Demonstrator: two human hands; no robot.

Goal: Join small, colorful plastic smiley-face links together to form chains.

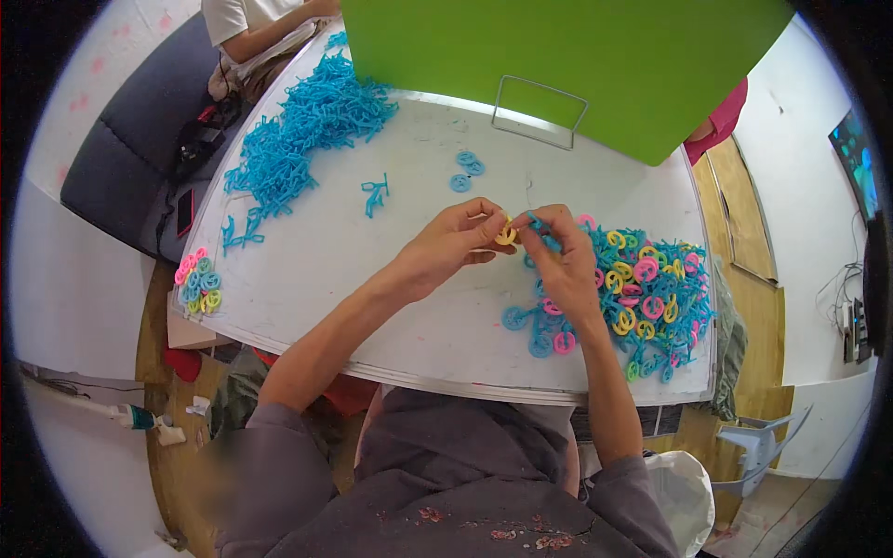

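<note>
Over the middle of the white table point(428, 335), my left hand point(437, 249) pinches a small yellow plastic wheel point(506, 234). My right hand point(566, 265) meets it there, its fingers closed on a small blue plastic piece point(535, 221), mostly hidden by the fingers. Whether the two parts touch is hard to see. Under and beside my right wrist spreads a heap of blue pieces with pink, yellow, green and blue wheels point(646, 288). Loose blue wheels point(470, 165) lie beyond my hands. Left of them rest some blue branching plastic parts point(375, 194).
A large pile of blue plastic parts point(321, 116) covers the table's far left. Coloured wheels point(199, 282) sit at the left corner. A green panel point(558, 56) with a wire loop point(539, 110) stands along the far edge. Another person point(265, 37) sits at far left.
</note>
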